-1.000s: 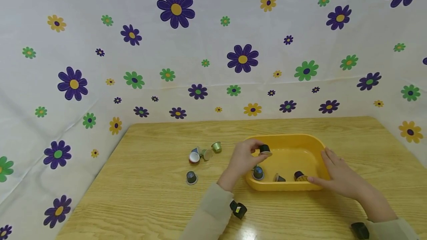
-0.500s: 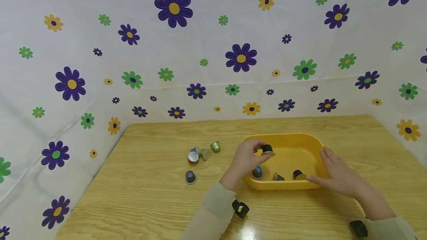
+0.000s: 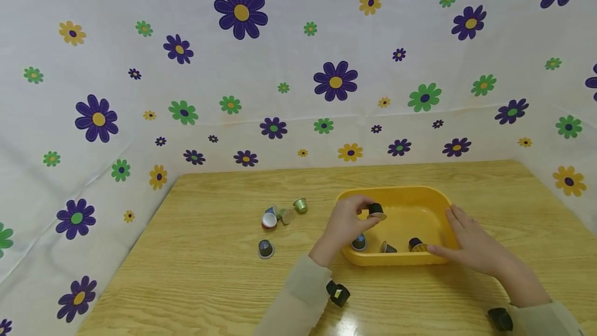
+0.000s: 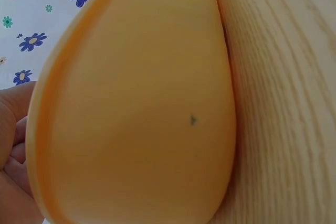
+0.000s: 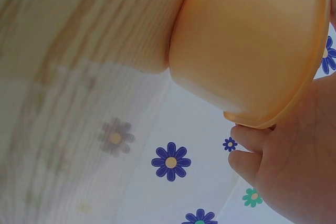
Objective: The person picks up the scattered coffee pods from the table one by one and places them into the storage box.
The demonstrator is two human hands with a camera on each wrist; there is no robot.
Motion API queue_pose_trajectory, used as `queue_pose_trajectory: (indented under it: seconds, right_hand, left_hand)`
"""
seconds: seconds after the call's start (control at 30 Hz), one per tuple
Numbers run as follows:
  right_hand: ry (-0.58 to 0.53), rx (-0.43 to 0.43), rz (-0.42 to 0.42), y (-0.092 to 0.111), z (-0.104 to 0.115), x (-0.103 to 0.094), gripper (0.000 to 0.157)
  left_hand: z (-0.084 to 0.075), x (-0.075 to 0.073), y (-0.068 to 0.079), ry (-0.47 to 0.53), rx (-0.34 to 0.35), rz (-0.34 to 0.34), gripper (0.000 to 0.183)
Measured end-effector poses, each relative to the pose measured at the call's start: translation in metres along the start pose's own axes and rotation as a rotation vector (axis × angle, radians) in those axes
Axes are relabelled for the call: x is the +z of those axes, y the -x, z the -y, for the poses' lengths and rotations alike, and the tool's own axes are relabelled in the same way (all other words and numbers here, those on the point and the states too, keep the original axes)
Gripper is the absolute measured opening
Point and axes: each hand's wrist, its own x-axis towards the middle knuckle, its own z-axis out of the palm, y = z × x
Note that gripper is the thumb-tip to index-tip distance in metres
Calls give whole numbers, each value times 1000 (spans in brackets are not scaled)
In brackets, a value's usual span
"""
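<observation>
My left hand (image 3: pixel 344 224) pinches a black coffee capsule (image 3: pixel 375 208) between thumb and fingers, with its pale lid facing down. It is above the left side of a yellow plastic tub (image 3: pixel 415 219). My right hand (image 3: pixel 475 248) holds the tub's right end, its thumb over the front rim. In the right wrist view the right fingers (image 5: pixel 247 139) are bent under the tub's lip. Inside, along the front wall, are a blue-topped capsule (image 3: pixel 358 243), a tipped grey-brown capsule (image 3: pixel 388 248) and a dark patterned capsule (image 3: pixel 416 244) by the right thumb. The tub's wall hides the held capsule in the left wrist view.
On the wooden table (image 3: pixel 205 284), left of the tub, a dark grey capsule (image 3: pixel 266 248) stands alone. Behind it cluster a white-lidded capsule (image 3: pixel 269 220), a pale green capsule (image 3: pixel 286 215) and a blue capsule (image 3: pixel 271 210); a green capsule (image 3: pixel 300 205) lies nearby. Flowered cloth (image 3: pixel 280 51) surrounds the back.
My left hand has shifted slightly to the right over the tub with the black capsule still pinched. The right hand and the tub keep their places; the head view has moved slightly.
</observation>
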Motion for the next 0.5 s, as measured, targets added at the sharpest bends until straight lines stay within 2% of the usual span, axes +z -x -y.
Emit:
queue_pose_trajectory:
  seconds: [0.5]
  right_hand:
    - [-5, 5, 0, 0, -2, 1, 99]
  left_hand:
    - [-5, 1, -1, 32, 8, 3, 27]
